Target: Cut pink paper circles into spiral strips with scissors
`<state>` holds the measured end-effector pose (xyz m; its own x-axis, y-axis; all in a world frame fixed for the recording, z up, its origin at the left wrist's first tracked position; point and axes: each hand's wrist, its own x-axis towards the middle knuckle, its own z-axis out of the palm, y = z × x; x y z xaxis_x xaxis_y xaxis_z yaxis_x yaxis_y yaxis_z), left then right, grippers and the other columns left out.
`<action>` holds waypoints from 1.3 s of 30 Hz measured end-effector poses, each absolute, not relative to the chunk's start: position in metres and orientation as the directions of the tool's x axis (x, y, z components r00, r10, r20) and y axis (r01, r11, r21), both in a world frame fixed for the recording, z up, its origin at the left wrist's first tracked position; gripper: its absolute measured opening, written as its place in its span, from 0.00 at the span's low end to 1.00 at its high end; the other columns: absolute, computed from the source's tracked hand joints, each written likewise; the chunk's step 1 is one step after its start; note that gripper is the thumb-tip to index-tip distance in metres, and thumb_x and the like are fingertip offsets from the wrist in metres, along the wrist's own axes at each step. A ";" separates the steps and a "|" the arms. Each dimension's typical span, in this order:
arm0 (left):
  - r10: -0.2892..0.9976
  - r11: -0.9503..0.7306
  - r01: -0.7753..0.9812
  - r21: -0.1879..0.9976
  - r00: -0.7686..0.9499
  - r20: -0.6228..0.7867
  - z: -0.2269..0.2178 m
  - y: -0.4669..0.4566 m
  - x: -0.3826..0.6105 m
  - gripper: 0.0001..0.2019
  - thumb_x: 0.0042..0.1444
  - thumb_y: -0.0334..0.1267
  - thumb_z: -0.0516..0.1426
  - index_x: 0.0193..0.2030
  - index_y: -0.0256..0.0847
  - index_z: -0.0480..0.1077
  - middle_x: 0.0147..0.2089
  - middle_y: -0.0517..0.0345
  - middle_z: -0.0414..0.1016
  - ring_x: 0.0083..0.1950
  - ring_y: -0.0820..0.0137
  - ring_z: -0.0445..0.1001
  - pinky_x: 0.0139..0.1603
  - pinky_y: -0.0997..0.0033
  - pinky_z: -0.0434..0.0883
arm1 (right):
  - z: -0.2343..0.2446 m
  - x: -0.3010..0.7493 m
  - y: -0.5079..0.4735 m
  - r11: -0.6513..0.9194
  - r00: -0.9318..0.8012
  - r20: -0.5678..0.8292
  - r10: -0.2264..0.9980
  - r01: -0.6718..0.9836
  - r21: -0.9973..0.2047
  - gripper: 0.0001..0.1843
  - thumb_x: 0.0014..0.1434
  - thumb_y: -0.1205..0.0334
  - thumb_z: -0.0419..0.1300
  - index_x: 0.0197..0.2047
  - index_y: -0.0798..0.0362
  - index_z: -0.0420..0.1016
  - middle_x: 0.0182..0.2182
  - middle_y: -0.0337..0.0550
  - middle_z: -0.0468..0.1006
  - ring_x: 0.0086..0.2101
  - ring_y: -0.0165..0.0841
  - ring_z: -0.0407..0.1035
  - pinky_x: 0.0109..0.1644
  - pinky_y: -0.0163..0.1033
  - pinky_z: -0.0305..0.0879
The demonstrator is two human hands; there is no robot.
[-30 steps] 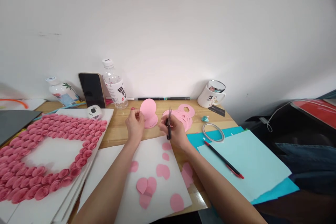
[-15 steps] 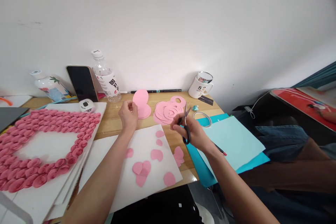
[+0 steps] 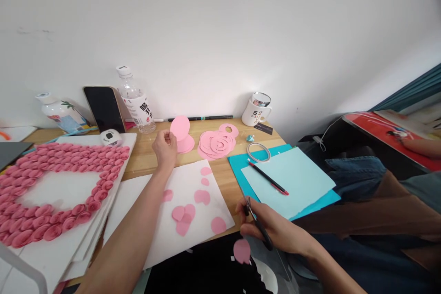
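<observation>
My left hand [image 3: 165,148] pinches a pink paper circle [image 3: 180,127] upright over a small stack of pink circles [image 3: 186,144] on the wooden table [image 3: 148,158]. My right hand [image 3: 272,228] is closed on black-handled scissors [image 3: 257,221] at the table's front edge. A pink paper scrap [image 3: 241,251] hangs in the air just below that hand, off the table. Spiral-cut pink circles [image 3: 217,142] lie to the right of the stack.
A white sheet [image 3: 161,225] with pink scraps lies in front. At left is a white board with pink paper roses [image 3: 51,183]. Phone [image 3: 104,109], two bottles [image 3: 135,99], mug [image 3: 255,110], tape ring [image 3: 258,151] and blue papers with a pen [image 3: 289,179] stand around.
My right hand has drawn the scissors back from the spiral circles to the table's front edge. A pink scrap now falls below it. The left hand keeps its circle raised.
</observation>
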<state>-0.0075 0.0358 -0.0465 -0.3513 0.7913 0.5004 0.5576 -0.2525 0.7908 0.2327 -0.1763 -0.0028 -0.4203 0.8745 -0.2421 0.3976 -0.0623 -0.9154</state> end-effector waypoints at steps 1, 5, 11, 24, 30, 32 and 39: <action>0.794 -0.254 0.556 0.791 -0.348 0.499 -0.046 0.035 -0.007 0.03 0.50 0.34 0.51 0.30 0.40 0.65 0.24 0.59 0.71 0.27 0.71 0.70 0.34 0.71 0.68 | 0.001 0.234 -0.177 -0.047 -0.453 -0.247 0.857 0.409 -0.912 0.07 0.56 0.62 0.57 0.39 0.50 0.64 0.30 0.37 0.66 0.27 0.27 0.59 0.32 0.33 0.61; 0.815 -0.272 0.476 0.836 -0.347 0.464 -0.041 0.030 -0.003 0.04 0.51 0.35 0.51 0.31 0.39 0.64 0.24 0.60 0.70 0.26 0.72 0.72 0.33 0.73 0.68 | 0.014 0.228 -0.169 -0.071 -0.484 -0.258 0.836 0.371 -0.926 0.07 0.54 0.64 0.59 0.36 0.51 0.65 0.31 0.38 0.68 0.27 0.28 0.63 0.30 0.33 0.61; 0.861 -0.288 0.202 0.936 -0.374 0.346 -0.037 0.030 0.000 0.04 0.50 0.36 0.52 0.31 0.38 0.64 0.26 0.61 0.71 0.21 0.75 0.72 0.27 0.76 0.68 | 0.004 0.192 -0.118 0.105 -0.366 0.042 0.930 0.155 -0.982 0.10 0.54 0.57 0.60 0.35 0.53 0.64 0.30 0.41 0.68 0.30 0.31 0.65 0.36 0.38 0.64; 0.854 -0.253 0.171 0.952 -0.422 0.303 -0.032 0.030 -0.001 0.03 0.49 0.35 0.52 0.30 0.38 0.64 0.23 0.62 0.71 0.22 0.74 0.73 0.25 0.77 0.68 | -0.024 0.168 -0.083 0.081 -0.415 0.081 0.906 -0.016 -0.997 0.17 0.53 0.51 0.60 0.40 0.53 0.64 0.33 0.42 0.70 0.33 0.30 0.64 0.39 0.38 0.63; 0.865 -0.248 0.126 0.961 -0.417 0.278 -0.034 0.030 -0.002 0.03 0.49 0.34 0.52 0.31 0.38 0.64 0.24 0.60 0.72 0.22 0.74 0.73 0.27 0.77 0.69 | -0.026 0.154 -0.146 -0.160 -0.654 -0.071 0.753 -0.077 -0.984 0.19 0.50 0.53 0.64 0.41 0.54 0.67 0.36 0.45 0.72 0.37 0.32 0.68 0.42 0.38 0.64; 0.865 -0.240 0.127 0.962 -0.421 0.272 -0.033 0.030 -0.002 0.03 0.49 0.34 0.52 0.31 0.38 0.64 0.25 0.60 0.72 0.22 0.74 0.74 0.27 0.77 0.69 | -0.026 0.145 -0.163 -0.305 -0.753 -0.131 0.645 -0.096 -0.948 0.23 0.46 0.49 0.65 0.40 0.53 0.67 0.34 0.43 0.72 0.35 0.32 0.70 0.39 0.37 0.66; 0.864 -0.236 0.137 0.962 -0.423 0.272 -0.031 0.029 -0.001 0.03 0.49 0.34 0.53 0.30 0.38 0.64 0.23 0.62 0.71 0.22 0.73 0.74 0.26 0.76 0.69 | -0.019 0.153 -0.130 0.073 -0.381 0.117 0.917 -0.128 -0.989 0.20 0.50 0.46 0.62 0.39 0.54 0.69 0.37 0.47 0.71 0.42 0.38 0.66 0.49 0.44 0.63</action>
